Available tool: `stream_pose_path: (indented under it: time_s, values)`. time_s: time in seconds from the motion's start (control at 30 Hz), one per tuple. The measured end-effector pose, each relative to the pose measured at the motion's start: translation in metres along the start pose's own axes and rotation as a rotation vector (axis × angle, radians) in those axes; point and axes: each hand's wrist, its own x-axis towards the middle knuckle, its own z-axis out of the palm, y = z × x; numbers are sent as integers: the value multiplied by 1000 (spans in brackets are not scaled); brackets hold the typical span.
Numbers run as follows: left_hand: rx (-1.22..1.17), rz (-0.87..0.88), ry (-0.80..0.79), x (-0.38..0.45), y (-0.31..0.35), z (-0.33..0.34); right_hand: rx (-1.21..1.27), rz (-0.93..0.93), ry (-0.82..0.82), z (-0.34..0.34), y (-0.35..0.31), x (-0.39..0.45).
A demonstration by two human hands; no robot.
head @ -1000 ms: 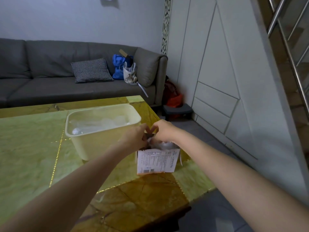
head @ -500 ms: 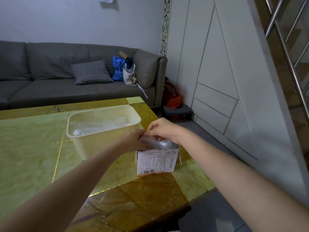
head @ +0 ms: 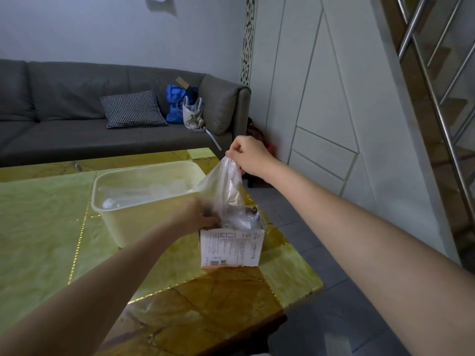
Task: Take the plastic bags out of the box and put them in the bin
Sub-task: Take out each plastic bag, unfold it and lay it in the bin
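one clear crinkly plastic bag [head: 223, 187] is half out of the small white printed cardboard box [head: 231, 249], pinched at its top by the right hand [head: 248, 155]. left hand [head: 196, 217] grips the box's top edge; hold it down, lift straight, then swing left over the cream plastic bin [head: 144, 201].

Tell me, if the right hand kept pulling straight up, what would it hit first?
Nothing, as far as this view shows. The right hand pinches the plastic bag above the box; only open air and the far wall lie above it, though depth is uncertain.
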Motion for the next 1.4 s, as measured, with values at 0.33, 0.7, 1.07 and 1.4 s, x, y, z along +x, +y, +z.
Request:
stream_pose_path:
  time_s: [0.33, 0.7, 1.07, 1.4]
  values:
    - [-573, -120, 101, -8, 2, -40, 677, 269, 179, -8, 25, 10]
    - [-1016, -185, 357, -2, 0, -66, 1049, 454, -331, 4, 28, -16]
    - [-836, -318, 600, -5, -18, -85, 614, 158, 210, 13, 11, 9]
    - [-529, -314, 1082, -6, -65, -166, 246, -8, 300, 69, -20, 64]
